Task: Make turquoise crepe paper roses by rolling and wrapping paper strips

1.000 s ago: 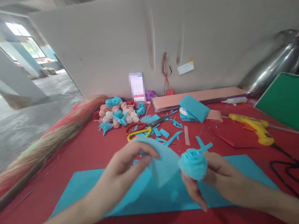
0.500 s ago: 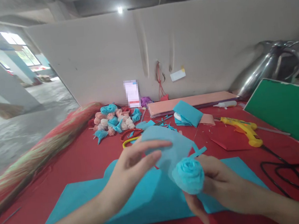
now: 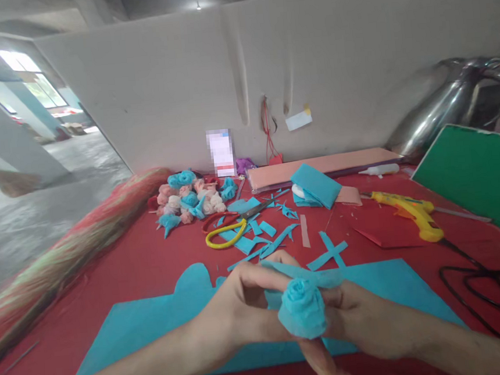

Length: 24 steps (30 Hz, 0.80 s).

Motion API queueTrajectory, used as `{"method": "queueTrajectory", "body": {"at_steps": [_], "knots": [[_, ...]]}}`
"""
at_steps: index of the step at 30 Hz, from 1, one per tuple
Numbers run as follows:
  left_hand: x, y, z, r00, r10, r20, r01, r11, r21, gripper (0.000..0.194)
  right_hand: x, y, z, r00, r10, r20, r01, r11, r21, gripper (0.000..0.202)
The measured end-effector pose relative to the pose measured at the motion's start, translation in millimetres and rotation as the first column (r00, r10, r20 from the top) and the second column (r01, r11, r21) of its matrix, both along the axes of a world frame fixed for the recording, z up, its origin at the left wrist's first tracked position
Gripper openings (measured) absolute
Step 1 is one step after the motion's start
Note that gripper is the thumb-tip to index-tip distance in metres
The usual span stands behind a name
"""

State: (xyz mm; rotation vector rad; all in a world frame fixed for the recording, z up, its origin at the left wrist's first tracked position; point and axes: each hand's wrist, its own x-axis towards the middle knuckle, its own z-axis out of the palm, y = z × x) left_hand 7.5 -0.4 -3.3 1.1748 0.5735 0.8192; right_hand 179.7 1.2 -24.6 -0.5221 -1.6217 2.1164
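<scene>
A blue crepe-paper rose (image 3: 303, 305), tightly coiled at its centre, sits between my two hands. From the right, my right hand (image 3: 361, 312) grips it at the base, its lower fingers showing underneath. My left hand (image 3: 247, 304) is closed on the rose's left side, thumb against the outer layer and index finger over a loose paper flap (image 3: 319, 276) behind the bloom. The rose hides some of the fingertips. Below the hands lies a wide sheet of blue crepe paper (image 3: 157, 324).
Scissors (image 3: 225, 236) lie among blue paper scraps (image 3: 281, 240). Finished paper flowers (image 3: 190, 201) are piled at the back left. A yellow glue gun (image 3: 405, 209) with a black cord (image 3: 471, 273), a green board (image 3: 473, 185) and a metal jug (image 3: 439, 106) occupy the right.
My left hand has moved right and closed on the rose. The wide blue petal piece that stood up behind the rose now lies folded down around it. The rose shifted slightly left.
</scene>
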Motion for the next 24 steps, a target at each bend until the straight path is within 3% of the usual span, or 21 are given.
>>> {"method": "queueTrajectory", "body": {"at_steps": [8,12,14,16,19,24], "knots": [[-1,-3,-4.0,0.996,0.004,0.094,0.001,0.999,-0.051,0.006,-6,-2,6.3,0.999,-0.032,-0.021,0.033,0.999,0.023,0.052],[-2,-4,-5.1,0.996,-0.002,0.084,0.008,0.997,-0.072,0.005,-2,-2,7.8,0.994,-0.108,-0.020,0.109,0.981,0.159,0.037],[-3,-4,-6.2,0.995,-0.020,0.101,0.027,0.997,-0.070,0.005,1,-2,9.4,0.987,-0.162,0.000,0.155,0.946,0.285,0.030],[-3,-4,-6.7,0.994,-0.026,0.102,0.031,0.999,-0.044,0.006,3,-3,12.1,0.970,-0.242,0.007,0.207,0.845,0.493,0.031],[-3,-3,-6.7,0.997,0.042,0.066,-0.043,0.999,0.005,0.006,5,-5,17.8,0.929,-0.371,-0.019,0.241,0.564,0.790,0.033],[-2,-2,-9.5,0.982,0.188,0.030,-0.190,0.979,0.077,0.004,4,-7,21.2,0.858,-0.506,-0.093,0.187,0.139,0.973,0.044]]}}
